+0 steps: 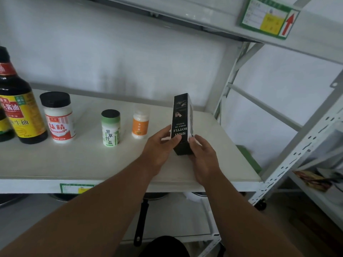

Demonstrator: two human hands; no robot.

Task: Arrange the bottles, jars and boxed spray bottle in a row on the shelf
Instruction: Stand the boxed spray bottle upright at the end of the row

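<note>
White metal shelf [55, 164] against a pale wall, soy sauce bottle [20, 112] and three jars in a row at nine o'clock. Left hand [159, 147] and right hand [204, 154] both clasp the black boxed spray bottle [182, 123], standing upside down at centre.

A green label [267, 17] with a red arrow hangs above.

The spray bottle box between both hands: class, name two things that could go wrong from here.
1. The spray bottle box is tall, narrow and tilted; if the left hand and right hand let go now, it may topple.
2. Its print reads upside down, so it may end up inverted.
</note>
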